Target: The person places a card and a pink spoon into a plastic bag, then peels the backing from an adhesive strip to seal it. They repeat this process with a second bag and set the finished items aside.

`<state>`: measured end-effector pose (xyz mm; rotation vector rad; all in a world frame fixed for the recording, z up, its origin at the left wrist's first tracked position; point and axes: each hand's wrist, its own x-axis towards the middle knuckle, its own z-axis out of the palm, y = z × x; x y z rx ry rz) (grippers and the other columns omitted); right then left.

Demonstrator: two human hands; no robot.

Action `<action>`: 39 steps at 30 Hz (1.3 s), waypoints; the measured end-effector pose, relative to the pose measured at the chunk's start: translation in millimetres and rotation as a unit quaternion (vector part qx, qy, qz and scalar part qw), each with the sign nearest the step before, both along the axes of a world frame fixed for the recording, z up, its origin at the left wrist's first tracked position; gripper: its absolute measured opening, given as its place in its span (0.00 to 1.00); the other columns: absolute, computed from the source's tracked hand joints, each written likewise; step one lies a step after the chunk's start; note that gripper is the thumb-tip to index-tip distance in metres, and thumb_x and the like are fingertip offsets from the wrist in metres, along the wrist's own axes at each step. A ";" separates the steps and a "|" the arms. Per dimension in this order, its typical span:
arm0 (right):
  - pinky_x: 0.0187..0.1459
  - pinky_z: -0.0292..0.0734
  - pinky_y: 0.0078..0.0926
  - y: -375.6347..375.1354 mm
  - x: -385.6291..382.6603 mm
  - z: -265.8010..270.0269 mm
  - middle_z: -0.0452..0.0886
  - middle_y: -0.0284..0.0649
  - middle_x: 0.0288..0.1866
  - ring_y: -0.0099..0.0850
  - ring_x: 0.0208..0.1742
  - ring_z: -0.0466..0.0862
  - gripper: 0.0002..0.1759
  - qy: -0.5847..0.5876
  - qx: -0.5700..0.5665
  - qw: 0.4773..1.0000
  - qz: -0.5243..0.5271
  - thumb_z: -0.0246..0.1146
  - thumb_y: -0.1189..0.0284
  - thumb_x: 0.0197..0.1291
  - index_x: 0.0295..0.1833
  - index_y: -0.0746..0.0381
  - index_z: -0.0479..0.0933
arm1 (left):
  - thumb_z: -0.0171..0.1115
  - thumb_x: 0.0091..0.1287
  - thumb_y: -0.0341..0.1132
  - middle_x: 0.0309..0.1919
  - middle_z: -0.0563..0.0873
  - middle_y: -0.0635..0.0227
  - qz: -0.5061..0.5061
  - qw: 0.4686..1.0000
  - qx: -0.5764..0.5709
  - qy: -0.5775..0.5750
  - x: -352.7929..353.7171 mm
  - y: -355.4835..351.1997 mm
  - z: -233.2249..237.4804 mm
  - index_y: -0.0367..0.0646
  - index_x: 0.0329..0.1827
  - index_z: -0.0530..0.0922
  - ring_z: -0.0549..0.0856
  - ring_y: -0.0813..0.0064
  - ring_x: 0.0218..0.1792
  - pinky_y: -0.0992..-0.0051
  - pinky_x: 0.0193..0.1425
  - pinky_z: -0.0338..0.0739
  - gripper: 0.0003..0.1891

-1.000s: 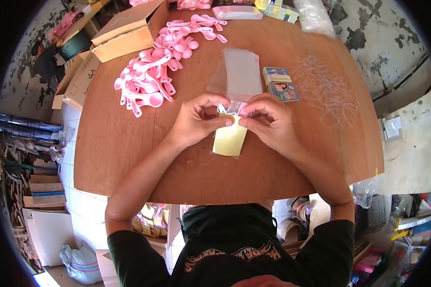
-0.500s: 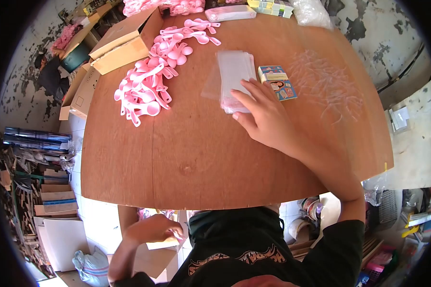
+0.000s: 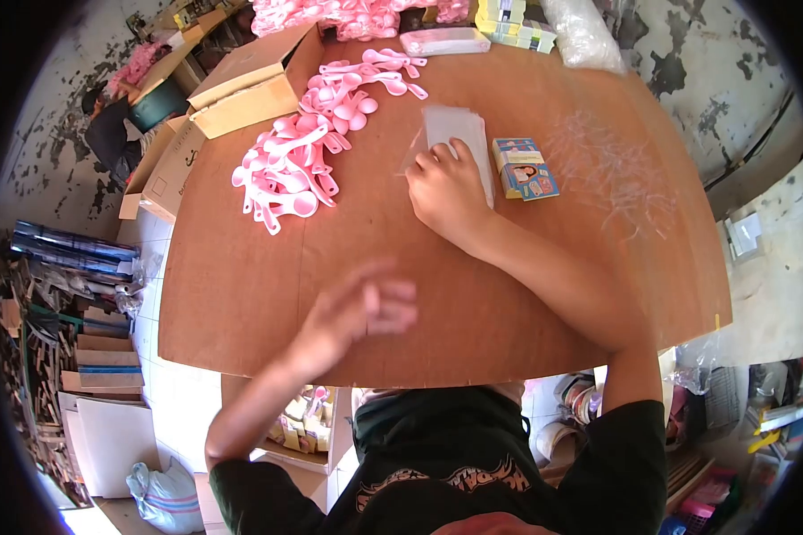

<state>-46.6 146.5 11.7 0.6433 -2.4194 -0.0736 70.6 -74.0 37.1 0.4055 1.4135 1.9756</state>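
Observation:
My right hand lies over the stack of clear plastic bags, its fingers curled down at the left edge, pinching a loose bag; the fingertips are partly hidden. My left hand hovers above the near part of the table, blurred, its fingers apart with nothing visible in them. Just right of the bags lies a stack of blue and yellow printed cards. Pink measuring spoons are heaped to the left of the bags.
Thin clear strips are scattered on the right of the wooden table. A cardboard box stands at the back left. Below the front edge, an open box holds packed items. Another person sits at the far left.
My left hand has risen from below the table edge to above the tabletop. My right hand has moved left onto the bags, and its fingers have curled. The view has shifted slightly.

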 end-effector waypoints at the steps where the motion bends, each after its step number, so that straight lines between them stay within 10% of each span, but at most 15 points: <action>1: 0.58 0.68 0.47 1.2 1.3 -0.8 0.79 0.35 0.33 0.34 0.43 0.78 0.07 0.052 -0.048 0.997 0.017 0.65 0.71 0.47 0.34 0.59 0.83 | 0.47 0.74 0.54 0.59 0.77 0.53 0.050 0.996 0.023 -0.065 -25.1 11.1 -5.5 0.39 0.70 0.59 0.80 0.60 0.57 0.60 0.64 0.73 0.32; 6: 0.56 0.69 0.47 7.2 49.8 23.6 0.79 0.34 0.39 0.32 0.46 0.78 0.05 0.051 -0.143 0.979 0.133 0.65 0.73 0.49 0.34 0.54 0.83 | 0.41 0.69 0.67 0.57 0.79 0.55 -0.032 0.972 0.088 -0.216 -98.5 40.2 -2.7 0.35 0.67 0.64 0.79 0.61 0.58 0.58 0.66 0.71 0.41; 10: 0.55 0.70 0.46 23.1 84.0 35.1 0.79 0.35 0.40 0.35 0.53 0.78 0.06 0.051 -0.086 0.971 0.218 0.67 0.69 0.50 0.35 0.56 0.82 | 0.55 0.72 0.46 0.56 0.79 0.58 -0.051 0.989 0.086 -0.107 -100.3 54.5 -22.0 0.36 0.65 0.67 0.80 0.66 0.58 0.63 0.63 0.75 0.27; 11: 0.55 0.70 0.45 29.2 92.0 42.3 0.80 0.36 0.41 0.36 0.52 0.79 0.10 0.045 -0.119 0.976 0.175 0.68 0.65 0.50 0.35 0.58 0.82 | 0.58 0.70 0.33 0.58 0.78 0.58 -0.022 0.984 0.131 -0.117 -98.0 56.2 -25.0 0.36 0.65 0.67 0.80 0.66 0.58 0.66 0.64 0.76 0.23; 19: 0.46 0.73 0.41 106.6 55.1 31.1 0.84 0.44 0.39 0.44 0.44 0.83 0.27 0.025 -0.084 0.969 -0.230 0.67 0.48 0.51 0.39 0.63 0.82 | 0.62 0.65 0.23 0.55 0.79 0.58 0.060 0.978 0.175 -0.094 -90.6 57.1 -31.0 0.41 0.66 0.65 0.81 0.65 0.57 0.67 0.64 0.77 0.27; 21: 0.38 0.77 0.36 109.4 59.2 41.6 0.85 0.45 0.35 0.43 0.35 0.84 0.28 -0.190 -0.189 0.911 -0.313 0.66 0.47 0.54 0.44 0.63 0.83 | 0.61 0.64 0.21 0.55 0.79 0.58 0.075 0.977 0.180 -0.086 -90.3 57.0 -36.3 0.43 0.66 0.65 0.81 0.65 0.56 0.67 0.64 0.78 0.27; 31: 0.28 0.75 0.29 137.2 70.8 40.9 0.82 0.38 0.24 0.27 0.25 0.81 0.25 -0.244 -0.289 0.878 -0.294 0.70 0.52 0.52 0.45 0.63 0.84 | 0.61 0.63 0.17 0.54 0.79 0.50 0.105 0.977 0.177 -0.061 -92.9 55.5 -39.9 0.40 0.64 0.63 0.82 0.62 0.55 0.69 0.59 0.80 0.27; 39: 0.24 0.75 0.17 148.2 74.9 37.8 0.80 0.33 0.25 0.20 0.20 0.77 0.18 -0.300 -0.648 0.674 -0.190 0.68 0.65 0.59 0.49 0.67 0.80 | 0.61 0.63 0.17 0.54 0.80 0.51 0.098 0.975 0.189 -0.070 -93.6 54.9 -42.4 0.41 0.63 0.65 0.83 0.62 0.55 0.71 0.58 0.80 0.26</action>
